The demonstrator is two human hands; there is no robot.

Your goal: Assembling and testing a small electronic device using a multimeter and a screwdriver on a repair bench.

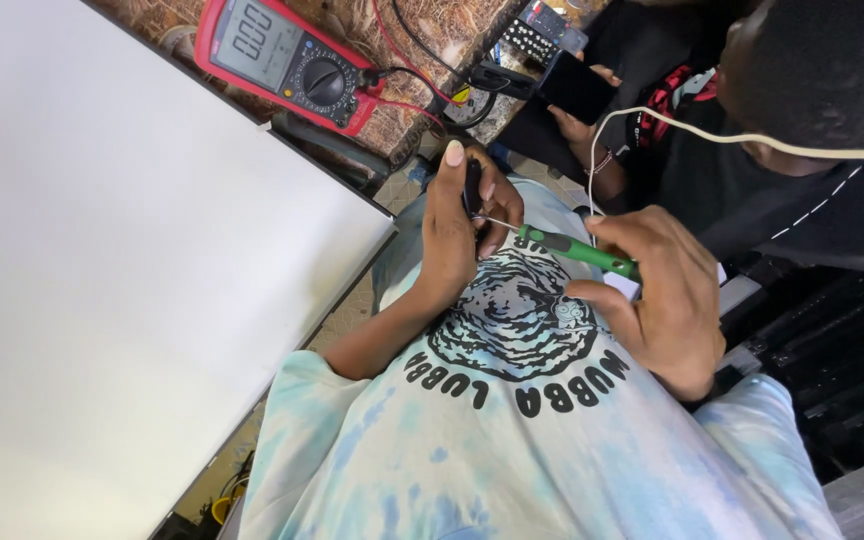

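- Against the person's chest, in the head view, the left hand point(457, 225) is closed around a small black part point(473, 186), thumb up along its side and fingers curled behind it, so only a dark narrow edge shows.
- To the right, the right hand point(667, 295) wraps the green-handled screwdriver point(577, 249); thumb and forefinger pinch the handle, and its thin metal shaft reaches across to the black part, tip at or just beside it.
- Both hands work in the air over the tie-dye shirt point(512, 440), nothing bracing the part from below.
- Risk, as a judgement: the slim tip could skid off the small part and jab the left fingers point(497, 190), since the part is held by fingertips alone; a loosened screw could also drop into the shirt folds and be lost.
- Materials: the handle looks like smooth green plastic with a black band, the shaft is bright steel, the part is glossy and hard, the shirt is soft, mottled pale blue cotton.
- Up and left lies a large white panel point(102, 250), flat and matte, with a red multimeter point(290, 62) and its red and black leads beyond it.
- Another person point(792, 130) sits at upper right, holding a dark phone point(574, 85); a pale cable point(752, 140) crosses in front of them.
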